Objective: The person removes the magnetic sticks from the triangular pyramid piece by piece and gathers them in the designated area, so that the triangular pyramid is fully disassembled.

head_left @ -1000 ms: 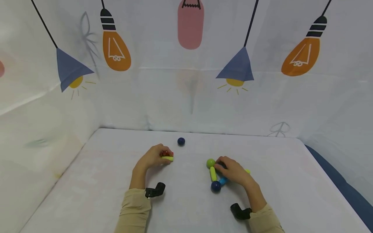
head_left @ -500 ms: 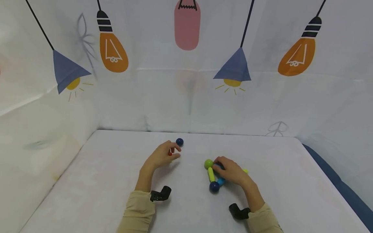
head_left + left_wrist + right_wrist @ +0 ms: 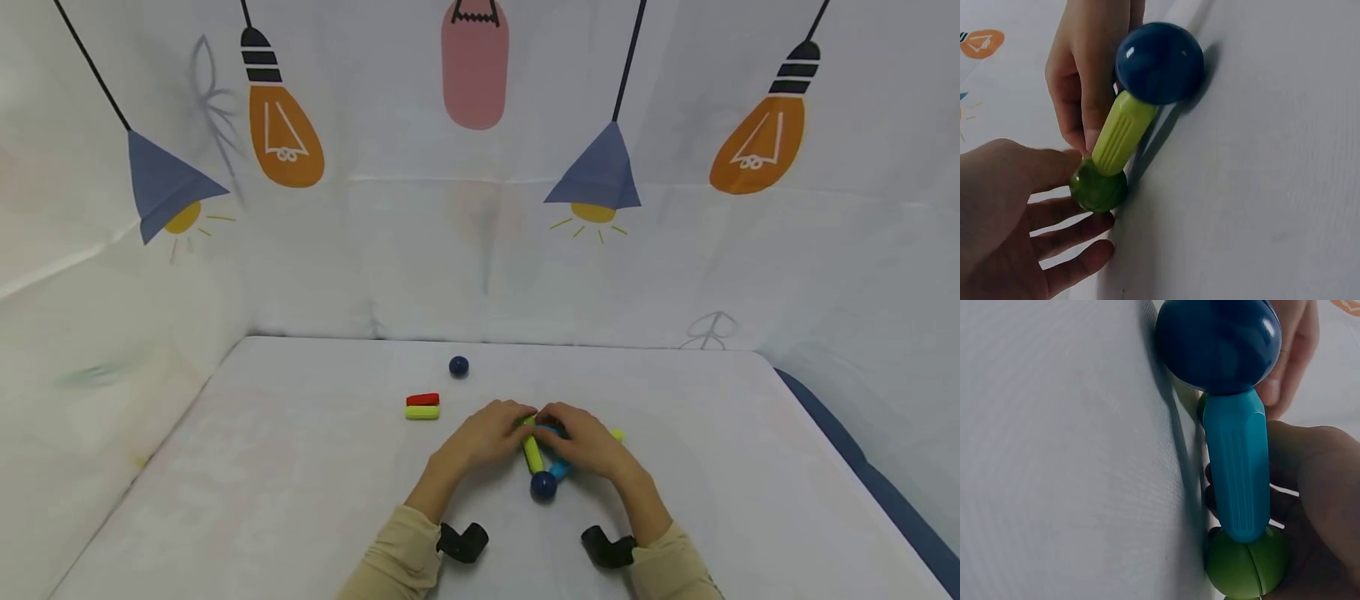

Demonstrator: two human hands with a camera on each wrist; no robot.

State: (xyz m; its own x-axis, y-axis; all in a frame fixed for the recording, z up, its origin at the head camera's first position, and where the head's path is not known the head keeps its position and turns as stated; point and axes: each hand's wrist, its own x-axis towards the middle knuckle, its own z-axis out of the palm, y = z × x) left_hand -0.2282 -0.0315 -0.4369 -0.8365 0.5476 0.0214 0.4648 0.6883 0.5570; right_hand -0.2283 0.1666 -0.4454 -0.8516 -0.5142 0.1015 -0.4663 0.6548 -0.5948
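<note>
My left hand (image 3: 487, 433) pinches a green ball (image 3: 1099, 186) between thumb and fingers. A ribbed yellow-green stick (image 3: 1124, 133) joins that ball to a dark blue ball (image 3: 543, 486) at the near corner. From the dark blue ball a ribbed blue stick (image 3: 1238, 465) leads to a second green ball (image 3: 1247, 562), hidden under my right hand in the head view. My right hand (image 3: 588, 442) grips a further blue stick (image 3: 551, 431) on the far side, its fingertips close to the left hand's. Another yellow-green piece (image 3: 617, 434) shows past the right hand's knuckles.
Left of the hands, a loose red stick (image 3: 423, 399) lies alongside a yellow-green stick (image 3: 422, 412). Farther back sits a separate dark blue ball (image 3: 459, 367). A white table (image 3: 300, 483) meets a lamp-patterned cloth (image 3: 405, 258) at its back edge.
My left hand has left the red and yellow-green sticks, moving right and nearer to take hold of the green ball. The right hand stays at the joined pieces.
</note>
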